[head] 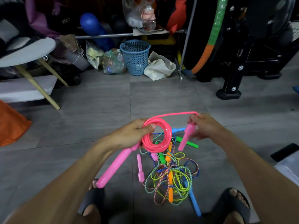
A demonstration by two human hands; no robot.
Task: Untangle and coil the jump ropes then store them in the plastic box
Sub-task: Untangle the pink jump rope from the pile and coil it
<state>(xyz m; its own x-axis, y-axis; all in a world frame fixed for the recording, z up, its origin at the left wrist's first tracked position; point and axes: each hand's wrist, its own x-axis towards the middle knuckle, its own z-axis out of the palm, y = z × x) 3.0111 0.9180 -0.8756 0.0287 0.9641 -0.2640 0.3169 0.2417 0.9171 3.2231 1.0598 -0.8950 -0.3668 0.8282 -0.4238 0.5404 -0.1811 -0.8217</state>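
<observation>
Pink jump rope (156, 135) coiled in left hand (134, 135), right hand (204, 125) pinching its end.

Blue perforated basket (135, 57) seen at 12 o'clock on grey tiled floor (97, 102), cream bag (159, 67) just beside it; orange cone (11, 125) at 9 o'clock, white stool (27, 50) at 10, black machine frame (242, 59) at 2

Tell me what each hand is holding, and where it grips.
The left hand pinches the coiled loops of the pink plastic jump rope at the coil's left edge. The right hand holds the same rope's cord just above its hanging pink handle.
</observation>
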